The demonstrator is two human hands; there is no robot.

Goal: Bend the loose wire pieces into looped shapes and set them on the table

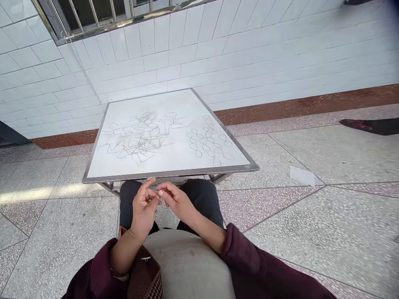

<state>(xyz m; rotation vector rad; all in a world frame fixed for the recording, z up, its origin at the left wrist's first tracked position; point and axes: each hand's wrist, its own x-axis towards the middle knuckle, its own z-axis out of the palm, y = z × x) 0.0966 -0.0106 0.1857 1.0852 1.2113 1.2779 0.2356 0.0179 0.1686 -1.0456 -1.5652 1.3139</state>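
The left hand (144,205) and the right hand (178,201) meet fingertip to fingertip, each pinching a bent thin wire (166,206) held just off the near edge of the surface (174,162), above the gap between the knees (202,195). The likeliest mishap is a slip: the wire is fine and the grip rests on the fingertips alone, so it could spring out and fall between the legs to the floor (87,232), where the speckled pattern would hide it. Too sharp a bend might kink it, and a loose end could prick a finger; the left one wears a tan wrapping (152,180). The tangled wires (143,143) on the surface may snag when one is drawn out, and a sweeping sleeve could disturb the looped wires (207,146) at the right. No brand, label or writing can be read anywhere, not even on the pale strip (302,176) lying on the floor
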